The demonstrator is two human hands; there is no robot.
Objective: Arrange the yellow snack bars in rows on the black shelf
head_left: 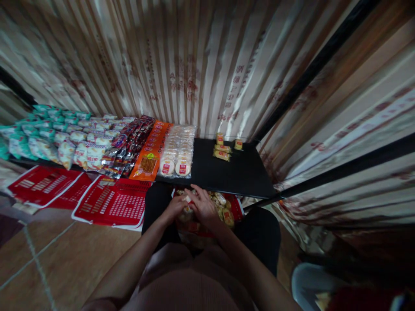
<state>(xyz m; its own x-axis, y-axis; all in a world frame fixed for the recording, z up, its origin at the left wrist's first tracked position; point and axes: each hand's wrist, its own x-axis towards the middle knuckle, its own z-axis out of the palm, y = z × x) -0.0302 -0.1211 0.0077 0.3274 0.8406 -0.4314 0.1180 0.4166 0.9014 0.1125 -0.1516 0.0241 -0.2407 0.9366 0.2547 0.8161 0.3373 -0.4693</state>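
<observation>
Snack packets (223,206) fill a red basket (239,208) on the person's lap, just near of the black shelf (241,175) — left hand (177,208) and right hand (203,205) meet among them, fingers curled; whether either grips one, I cannot tell.

Your bare left forearm ran up from the lower left and your bare right forearm from the lower right, the two converging just ahead of your lap. Your left hand (175,208) was loosely curled, knuckles up, its fingers bent inward. Your right hand (203,204) lay palm down, fingers stretched out leftward, their tips meeting the left hand's fingers
</observation>
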